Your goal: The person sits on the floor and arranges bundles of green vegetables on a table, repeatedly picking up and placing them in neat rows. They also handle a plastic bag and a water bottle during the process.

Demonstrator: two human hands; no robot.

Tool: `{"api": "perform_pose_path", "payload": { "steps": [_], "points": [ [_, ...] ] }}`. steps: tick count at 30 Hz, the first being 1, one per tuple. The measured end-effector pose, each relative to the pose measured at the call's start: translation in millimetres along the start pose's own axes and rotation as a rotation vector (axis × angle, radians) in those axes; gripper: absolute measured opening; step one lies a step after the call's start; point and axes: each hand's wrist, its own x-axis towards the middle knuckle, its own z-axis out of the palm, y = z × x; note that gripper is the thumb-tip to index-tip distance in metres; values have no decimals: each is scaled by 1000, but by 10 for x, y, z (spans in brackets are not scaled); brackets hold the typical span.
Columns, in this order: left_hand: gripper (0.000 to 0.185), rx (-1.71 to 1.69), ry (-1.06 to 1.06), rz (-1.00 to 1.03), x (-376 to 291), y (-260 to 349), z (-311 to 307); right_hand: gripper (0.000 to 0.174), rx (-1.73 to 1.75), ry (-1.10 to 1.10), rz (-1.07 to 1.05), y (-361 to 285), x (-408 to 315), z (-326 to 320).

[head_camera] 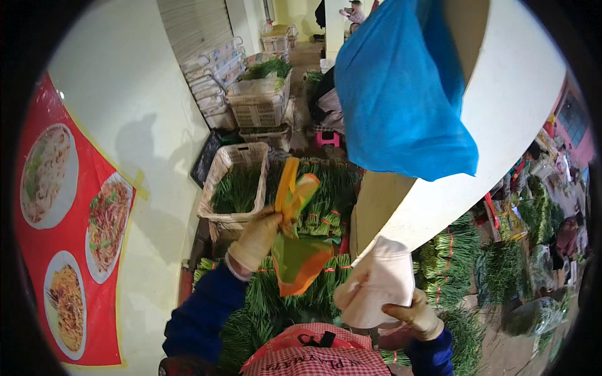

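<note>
My left hand (256,239), in a pale glove with bare fingertips, grips a bunched orange, yellow and green cloth (301,263), part of it sticking up above the fist and part hanging below. To the right, my right hand (421,315), gloved alike, holds a pale pink fabric hat (381,282) by its lower edge. Under both hands lie bundles of long green stalks (263,291) tied with red bands.
A blue cloth (404,94) hangs at the upper right before a cream wall edge (437,197). A white plastic basket (235,216) of greens stands ahead; stacked crates (258,110) lie behind. A person (331,105) is near a pink stool (328,139). More greens (451,268) lie right.
</note>
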Motion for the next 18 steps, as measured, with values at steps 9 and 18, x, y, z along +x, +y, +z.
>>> {"api": "perform_pose_path", "payload": {
  "steps": [9,18],
  "points": [
    [35,-1260,50,-609,-1323,-227,839,57,431,-185,325,688,1123,794],
    [46,-1540,44,-708,-2037,-434,1177,63,526,-114,493,1129,1079,1062]
  ]
}}
